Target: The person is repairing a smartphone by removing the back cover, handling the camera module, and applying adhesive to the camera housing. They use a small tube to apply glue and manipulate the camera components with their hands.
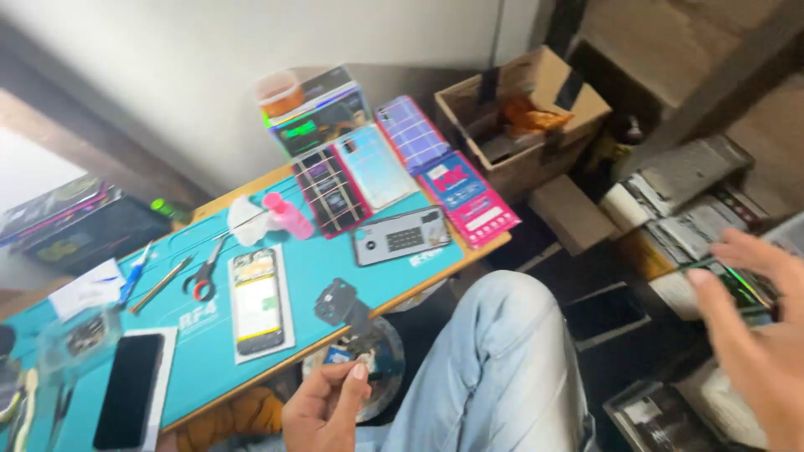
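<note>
Far to the left of the left hand, a dark-screened phone [127, 390] is lying on a white sheet at the near edge of the table [368, 289], which is wearing a teal work mat. Up and to the left of that hand, red-handled scissors [203, 274] are resting beside a second phone with a lit yellowish screen [256, 301]. Above the left hand, a pink bottle [289, 215] is standing on the mat, and a grey phone back cover [401, 236] is lying near the table's far corner, with flat pink and blue packages [466, 194] fanning out past it.

The left hand [322, 410] is hovering low, just below the table edge, its fingers curling narrowly around a small blue-and-white part [338, 356]; a black tool [341, 306] is sticking up just above it, touching or nearly touching the fingertips, I cannot tell which. Between the two hands, a knee in light blue jeans [494, 368] is filling the space. Well above it, an open cardboard box [521, 113] is sitting on the floor.

The right hand [758, 322] is reaching out with fingers spread wide, holding nothing, hanging just over a stack of flat phone-part packages [687, 222] lying on the floor.
</note>
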